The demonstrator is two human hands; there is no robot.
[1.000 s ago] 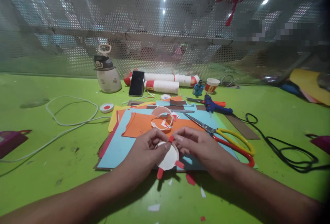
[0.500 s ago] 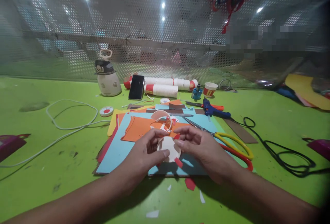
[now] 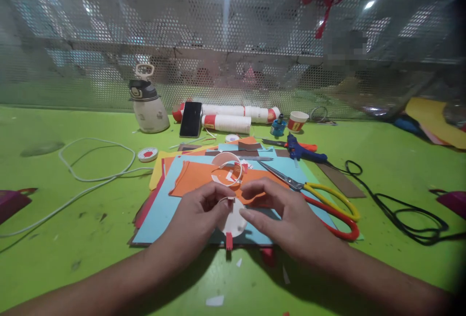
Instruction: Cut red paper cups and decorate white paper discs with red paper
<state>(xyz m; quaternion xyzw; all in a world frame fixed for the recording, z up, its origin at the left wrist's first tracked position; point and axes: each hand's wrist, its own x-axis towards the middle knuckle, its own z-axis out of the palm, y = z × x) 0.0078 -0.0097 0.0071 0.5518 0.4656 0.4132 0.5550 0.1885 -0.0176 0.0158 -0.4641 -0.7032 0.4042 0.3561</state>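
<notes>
A white paper disc (image 3: 235,223) with red tabs is held over the stack of coloured paper. One red tab (image 3: 229,241) points down toward me, and another at the top edge is folded up beside my left fingertips. My left hand (image 3: 198,214) pinches the disc's upper left edge between thumb and fingers. At the disc's right side is my right hand (image 3: 291,219), its thumb at the rim and its fingers apart from the thumb. Just beyond my fingertips, a curled white paper ring (image 3: 240,173) lies on orange paper (image 3: 194,180).
Scissors (image 3: 300,186) with yellow and red handles lie right of my right hand. Behind them are a blue glue gun (image 3: 304,151) with a black cord, and a paper cup (image 3: 297,121). A bottle (image 3: 149,112), phone (image 3: 191,119) and stacked paper cups (image 3: 227,124) stand along the back.
The disc has turned, so one red tab now points straight down and another stands at the top by my left fingers. My right fingers have drawn slightly away from it.
</notes>
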